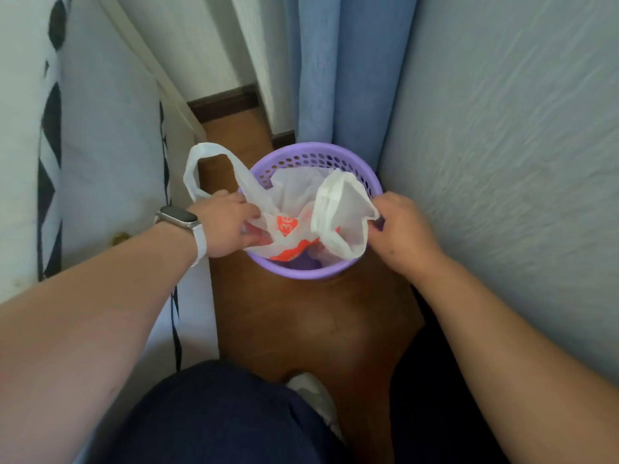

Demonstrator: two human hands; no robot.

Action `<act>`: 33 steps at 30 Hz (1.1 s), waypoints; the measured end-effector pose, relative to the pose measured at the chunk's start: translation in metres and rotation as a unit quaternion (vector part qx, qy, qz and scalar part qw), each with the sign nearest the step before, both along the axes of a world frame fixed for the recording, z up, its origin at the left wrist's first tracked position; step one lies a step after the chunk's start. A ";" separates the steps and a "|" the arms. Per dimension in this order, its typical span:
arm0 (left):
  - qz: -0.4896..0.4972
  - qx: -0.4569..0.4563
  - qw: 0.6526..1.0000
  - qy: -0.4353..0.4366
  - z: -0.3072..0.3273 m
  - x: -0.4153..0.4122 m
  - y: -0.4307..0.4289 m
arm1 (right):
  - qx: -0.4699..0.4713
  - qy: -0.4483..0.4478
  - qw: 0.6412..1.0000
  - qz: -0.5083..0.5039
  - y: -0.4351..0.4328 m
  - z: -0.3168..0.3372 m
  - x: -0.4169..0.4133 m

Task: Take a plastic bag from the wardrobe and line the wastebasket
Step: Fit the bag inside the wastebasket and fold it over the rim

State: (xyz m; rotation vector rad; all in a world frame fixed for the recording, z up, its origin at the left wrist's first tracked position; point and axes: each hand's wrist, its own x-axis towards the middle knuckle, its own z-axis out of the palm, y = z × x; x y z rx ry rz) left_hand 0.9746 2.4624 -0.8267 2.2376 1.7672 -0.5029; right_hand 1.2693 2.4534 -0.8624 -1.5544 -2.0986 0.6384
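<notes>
Both hands grasp the white plastic bag (294,199) at the mouth of the purple wastebasket (311,159). Nearest the camera, a leg in dark navy trousers (214,416) fills the bottom of the view, with a pale shoe (315,393) just beyond the knee on the brown wooden floor (301,323). Two bare forearms reach forward from either side.

Fingers of the left hand (227,226) are closed on the bag's left edge at the basket's left rim, and some of them show through the thin film. A smartwatch (179,217) on a white strap sits on that wrist. Its fingers curled, the right hand (402,226) pinches the bag's right edge against the basket's right rim.

Most of the bag lies crumpled inside the basket, with orange print showing near the front of the opening. One handle loop (201,169) stands up and hangs outside the basket to the left, above the left hand; the other loop (338,209) is folded over inside, near the right hand. At the near rim the bag does not cover the basket, and purple plastic shows below it.

Left of the basket is a white panel (107,145) with a black pattern. A pale textured wall (502,145) rises on the right. Behind the basket hangs a blue curtain (345,78), and past it a dark skirting board (224,102) meets the floor.
</notes>
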 end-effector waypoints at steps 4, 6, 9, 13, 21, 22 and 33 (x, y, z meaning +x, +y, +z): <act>-0.039 0.011 0.998 0.042 0.000 0.002 0.003 | -0.091 0.098 0.982 -0.134 -0.005 0.001 0.020; -0.045 0.016 0.998 0.049 0.000 0.003 0.004 | -0.124 0.109 0.971 -0.171 -0.009 0.002 0.028; -0.013 0.030 0.999 0.015 0.002 0.009 0.004 | -0.147 0.123 0.966 -0.172 -0.010 0.001 0.027; -0.012 0.047 0.997 -0.059 0.008 0.023 0.005 | -0.140 0.177 0.959 -0.169 -0.014 0.008 0.021; -0.113 0.026 0.991 -0.071 0.000 0.032 0.000 | -0.010 0.347 0.917 -0.199 -0.029 0.089 0.011; -0.112 0.040 0.990 -0.079 0.000 0.034 -0.001 | 0.019 0.354 0.920 -0.169 -0.033 0.101 0.004; -0.009 0.069 0.968 -0.241 0.022 0.054 0.002 | 0.081 -0.116 0.983 0.114 -0.038 0.094 -0.035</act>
